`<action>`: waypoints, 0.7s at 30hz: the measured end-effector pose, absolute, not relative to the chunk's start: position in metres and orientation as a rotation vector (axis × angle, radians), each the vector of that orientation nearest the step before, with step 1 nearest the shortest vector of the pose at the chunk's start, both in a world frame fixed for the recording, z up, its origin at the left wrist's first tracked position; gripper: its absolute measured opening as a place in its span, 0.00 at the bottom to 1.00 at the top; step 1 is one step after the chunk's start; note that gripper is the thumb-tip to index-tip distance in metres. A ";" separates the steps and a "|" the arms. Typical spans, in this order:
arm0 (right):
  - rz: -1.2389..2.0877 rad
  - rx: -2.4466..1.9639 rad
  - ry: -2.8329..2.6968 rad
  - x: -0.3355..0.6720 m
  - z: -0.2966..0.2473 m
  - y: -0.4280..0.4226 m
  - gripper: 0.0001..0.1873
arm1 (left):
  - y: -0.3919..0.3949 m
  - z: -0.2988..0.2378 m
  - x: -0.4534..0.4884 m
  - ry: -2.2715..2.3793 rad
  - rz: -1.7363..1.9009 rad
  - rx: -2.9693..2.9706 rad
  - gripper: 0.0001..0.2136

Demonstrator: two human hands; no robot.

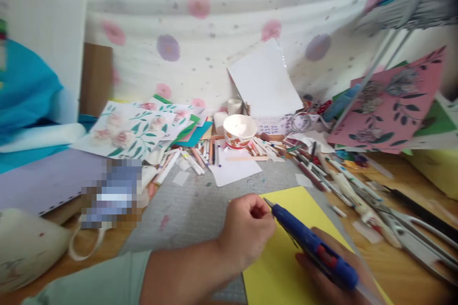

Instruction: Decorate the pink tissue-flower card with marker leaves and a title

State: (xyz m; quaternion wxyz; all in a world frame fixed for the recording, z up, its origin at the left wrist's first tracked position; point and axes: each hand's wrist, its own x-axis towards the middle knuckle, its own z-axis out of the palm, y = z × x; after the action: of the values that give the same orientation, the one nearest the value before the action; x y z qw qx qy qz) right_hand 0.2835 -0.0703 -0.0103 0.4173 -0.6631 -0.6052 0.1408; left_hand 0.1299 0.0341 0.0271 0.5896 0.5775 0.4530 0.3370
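My right hand (332, 262) grips a blue pen-shaped hot glue gun (311, 243) with a red part in its side and a pale stick at its back end. Its metal tip points up and left, close to the fingers of my left hand (246, 228). That hand is closed in a pinch; whatever may be between its fingers is hidden. Under both hands lies a yellow sheet of paper (272, 271) on a grey cutting mat (186, 224).
A paper bowl (240, 131) stands behind the mat among many markers (193, 162). Large scissors (408, 228) lie at the right. Flower-decorated sheets stand left (132, 131) and right (390, 105). A blurred-out phone-like object (114, 195) is at the left.
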 end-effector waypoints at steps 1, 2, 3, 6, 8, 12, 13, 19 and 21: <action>0.381 -1.664 -1.526 0.282 -0.005 -0.070 0.08 | 0.035 0.027 0.129 1.045 0.789 1.358 0.04; 0.407 -1.667 -1.524 0.281 -0.001 -0.071 0.10 | 0.035 0.026 0.129 1.036 0.793 1.370 0.04; 0.433 -1.677 -1.512 0.282 0.001 -0.072 0.11 | 0.037 0.025 0.128 1.030 0.798 1.383 0.04; 0.524 -1.716 -1.421 0.288 0.000 -0.074 0.12 | 0.040 0.019 0.128 1.038 0.831 1.420 0.05; 0.605 -1.700 -1.371 0.294 -0.005 -0.074 0.13 | 0.041 0.016 0.128 1.025 0.862 1.454 0.06; 0.747 -1.620 -1.354 0.301 -0.014 -0.072 0.15 | 0.037 0.017 0.125 0.881 0.921 1.572 0.07; 0.765 -1.617 -1.334 0.301 -0.014 -0.072 0.15 | 0.035 0.020 0.124 0.836 0.950 1.618 0.07; 0.681 -1.564 -1.488 0.296 -0.002 -0.071 0.11 | 0.011 0.032 0.107 0.161 1.212 2.167 0.06; 0.635 -1.494 -1.644 0.294 0.003 -0.071 0.09 | 0.002 0.021 0.105 -0.199 1.214 2.398 0.12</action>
State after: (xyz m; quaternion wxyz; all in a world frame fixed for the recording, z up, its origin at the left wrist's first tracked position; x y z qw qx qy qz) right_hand 0.2940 -0.0712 0.0025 0.4036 -0.5916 -0.6511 0.2513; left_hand 0.1053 0.0024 0.0209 0.2214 0.8676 -0.0721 0.4393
